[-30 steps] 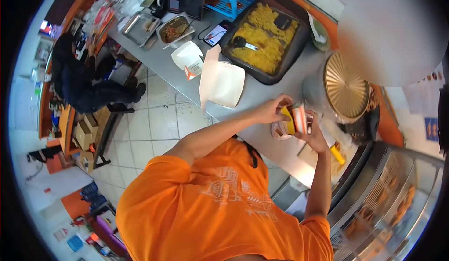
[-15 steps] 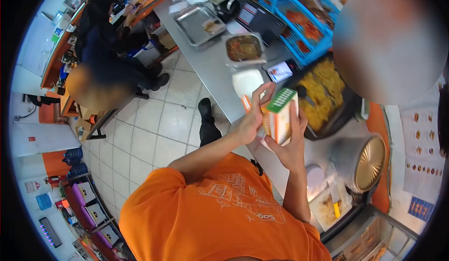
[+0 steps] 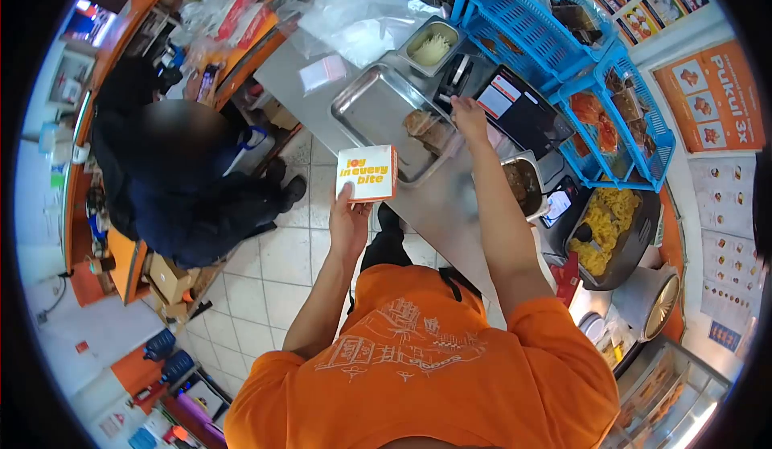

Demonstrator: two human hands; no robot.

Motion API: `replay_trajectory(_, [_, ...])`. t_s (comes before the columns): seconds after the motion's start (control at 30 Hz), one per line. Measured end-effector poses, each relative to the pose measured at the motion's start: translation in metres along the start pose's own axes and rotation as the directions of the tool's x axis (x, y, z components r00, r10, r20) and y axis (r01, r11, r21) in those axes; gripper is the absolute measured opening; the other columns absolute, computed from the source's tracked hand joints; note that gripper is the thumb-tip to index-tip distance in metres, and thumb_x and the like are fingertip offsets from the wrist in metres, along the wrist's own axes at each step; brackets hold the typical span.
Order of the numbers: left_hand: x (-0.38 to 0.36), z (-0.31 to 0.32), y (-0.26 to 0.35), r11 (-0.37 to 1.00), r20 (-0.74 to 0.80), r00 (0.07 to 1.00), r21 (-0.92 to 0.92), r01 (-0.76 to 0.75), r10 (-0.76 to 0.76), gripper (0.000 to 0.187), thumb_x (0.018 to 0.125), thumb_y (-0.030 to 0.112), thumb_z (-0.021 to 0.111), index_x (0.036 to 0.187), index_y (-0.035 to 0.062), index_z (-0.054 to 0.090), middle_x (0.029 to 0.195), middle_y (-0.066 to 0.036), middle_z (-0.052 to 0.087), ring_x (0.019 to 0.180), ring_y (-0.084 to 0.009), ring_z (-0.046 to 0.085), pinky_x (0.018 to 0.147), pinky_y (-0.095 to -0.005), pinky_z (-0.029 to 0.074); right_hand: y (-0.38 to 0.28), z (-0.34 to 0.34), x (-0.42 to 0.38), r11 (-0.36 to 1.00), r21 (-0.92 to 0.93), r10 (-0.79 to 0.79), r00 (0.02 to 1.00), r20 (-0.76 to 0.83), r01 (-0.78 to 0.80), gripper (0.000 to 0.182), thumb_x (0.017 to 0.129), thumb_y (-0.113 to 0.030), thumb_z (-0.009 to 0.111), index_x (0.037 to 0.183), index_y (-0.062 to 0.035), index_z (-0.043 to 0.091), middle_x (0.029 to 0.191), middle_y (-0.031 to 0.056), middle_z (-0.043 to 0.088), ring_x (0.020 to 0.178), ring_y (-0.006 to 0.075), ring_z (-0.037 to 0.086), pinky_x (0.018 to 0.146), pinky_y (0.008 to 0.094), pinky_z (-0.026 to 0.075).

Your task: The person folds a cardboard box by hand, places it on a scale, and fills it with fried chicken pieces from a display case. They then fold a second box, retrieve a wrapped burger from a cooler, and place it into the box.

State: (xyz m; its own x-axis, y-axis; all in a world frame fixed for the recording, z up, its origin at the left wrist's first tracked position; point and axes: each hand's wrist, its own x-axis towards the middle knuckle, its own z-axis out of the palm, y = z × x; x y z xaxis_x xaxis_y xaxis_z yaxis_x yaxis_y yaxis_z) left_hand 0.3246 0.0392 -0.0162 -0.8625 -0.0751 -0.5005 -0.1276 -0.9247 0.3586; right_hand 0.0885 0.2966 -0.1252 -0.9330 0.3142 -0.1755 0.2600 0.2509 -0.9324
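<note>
My left hand (image 3: 351,222) holds a small white and orange cardboard food box (image 3: 366,172) from below, thumb on its side. The lid is closed and reads "joy in every bite". The box is held up near the counter's left edge. My right hand (image 3: 469,117) reaches over the counter beside a small black device (image 3: 455,79). Its fingers are drawn together, and whatever they may hold is hidden. Next to that hand lies a steel tray (image 3: 366,115) with brown food pieces (image 3: 428,131) at its right end.
A tablet (image 3: 515,99) and blue baskets (image 3: 619,143) stand behind. To the right are a steel container of food (image 3: 524,185), a phone (image 3: 558,204) and a black pan of yellow food (image 3: 603,232). Another person (image 3: 185,167) sits at the left.
Both hands were on the box; now only my left hand holds it, farther left. My right hand has let go and moved up to the black device. The view has shifted too.
</note>
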Motion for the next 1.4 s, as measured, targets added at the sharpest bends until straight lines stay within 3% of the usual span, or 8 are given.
replay_trajectory(0.33, [0.059, 0.003, 0.042, 0.919, -0.038, 0.975, 0.328, 0.219, -0.219, 0.060, 0.083, 0.001, 0.057, 0.139, 0.0046, 0.036, 0.131, -0.011, 0.053, 0.117, -0.0241, 0.058, 0.098, -0.0379, 0.050, -0.047, 0.007, -0.027, 0.600, 0.661, 0.368, 0.889, 0.273, -0.451, 0.024, 0.084, -0.019, 0.076, 0.099, -0.0006, 0.071, 0.097, 0.0074, 0.068, 0.087, 0.0170, 0.062, 0.078, 0.0303, 0.054])
replay_trajectory(0.67, [0.109, 0.001, 0.071, 0.860, 0.044, 0.975, 0.481, 0.171, -0.219, 0.048, 0.096, 0.018, 0.057, 0.139, 0.0038, 0.041, 0.136, -0.009, 0.052, 0.129, -0.0207, 0.048, 0.111, -0.0365, 0.034, -0.022, 0.044, -0.055, 0.937, 0.110, 0.345, 0.930, -0.129, -0.332, 0.020, 0.076, -0.023, 0.077, 0.078, -0.0029, 0.075, 0.093, 0.0128, 0.069, 0.087, 0.0255, 0.063, 0.079, 0.0344, 0.049])
replay_trajectory(0.73, [0.111, 0.012, 0.066, 0.894, 0.013, 0.979, 0.410, 0.180, -0.203, 0.048, 0.096, 0.017, 0.059, 0.140, 0.0062, 0.043, 0.134, -0.007, 0.054, 0.125, -0.0196, 0.051, 0.109, -0.0369, 0.036, -0.015, 0.047, -0.056, 0.878, -0.479, -0.183, 0.914, -0.362, -0.014, 0.020, 0.075, -0.024, 0.076, 0.077, -0.0040, 0.075, 0.097, 0.0165, 0.068, 0.090, 0.0319, 0.064, 0.081, 0.0388, 0.050])
replay_trajectory(0.8, [0.112, 0.018, 0.060, 0.856, 0.040, 0.978, 0.492, 0.157, -0.203, 0.048, 0.098, 0.025, 0.056, 0.140, 0.0055, 0.042, 0.136, -0.007, 0.053, 0.124, -0.0183, 0.052, 0.106, -0.0355, 0.041, -0.006, 0.034, -0.061, 0.889, -0.458, -0.161, 0.935, -0.315, -0.002, 0.018, 0.077, -0.022, 0.073, 0.078, -0.0036, 0.074, 0.103, 0.0189, 0.067, 0.091, 0.0353, 0.064, 0.084, 0.0421, 0.051])
replay_trajectory(0.93, [0.100, 0.042, 0.041, 0.849, 0.053, 0.980, 0.510, 0.139, -0.193, 0.046, 0.097, 0.025, 0.058, 0.137, 0.0065, 0.044, 0.132, -0.007, 0.056, 0.119, -0.0197, 0.056, 0.099, -0.0359, 0.047, -0.072, -0.015, -0.111, 0.980, -0.055, -0.201, 0.946, -0.256, 0.193, 0.016, 0.086, -0.010, 0.067, 0.098, -0.0026, 0.073, 0.093, 0.0146, 0.069, 0.083, 0.0252, 0.067, 0.078, 0.0333, 0.053])
replay_trajectory(1.1, [0.084, 0.070, 0.015, 0.851, -0.016, 0.960, 0.459, 0.255, -0.279, 0.044, 0.096, 0.026, 0.060, 0.133, 0.0081, 0.045, 0.127, -0.007, 0.058, 0.113, -0.0207, 0.060, 0.094, -0.0360, 0.053, -0.137, -0.053, -0.195, 0.922, 0.385, -0.116, 0.908, 0.403, -0.053, 0.052, 0.093, -0.001, 0.059, 0.143, -0.0078, 0.045, 0.083, 0.0050, 0.066, 0.075, 0.0095, 0.061, 0.071, 0.0270, 0.052])
replay_trajectory(1.23, [0.065, 0.075, -0.002, 0.821, 0.061, 0.913, 0.465, 0.330, -0.402, 0.043, 0.097, 0.024, 0.058, 0.134, 0.0083, 0.044, 0.123, -0.008, 0.060, 0.108, -0.0193, 0.063, 0.088, -0.0338, 0.055, -0.140, -0.038, -0.224, 0.878, 0.478, -0.127, 0.942, 0.311, -0.040, 0.082, 0.091, 0.004, 0.060, 0.156, -0.0121, 0.012, 0.082, 0.0059, 0.065, 0.072, 0.0092, 0.059, 0.069, 0.0255, 0.051])
replay_trajectory(1.4, [0.041, 0.080, -0.001, 0.775, 0.126, 0.867, 0.523, 0.354, -0.482, 0.041, 0.097, 0.022, 0.057, 0.132, 0.0066, 0.045, 0.121, -0.010, 0.060, 0.101, -0.0190, 0.065, 0.085, -0.0343, 0.056, -0.134, -0.039, -0.248, 0.884, 0.466, -0.077, 0.975, 0.208, -0.030, 0.081, 0.090, 0.003, 0.063, 0.155, -0.0111, 0.017, 0.081, 0.0049, 0.066, 0.070, 0.0084, 0.058, 0.064, 0.0235, 0.050])
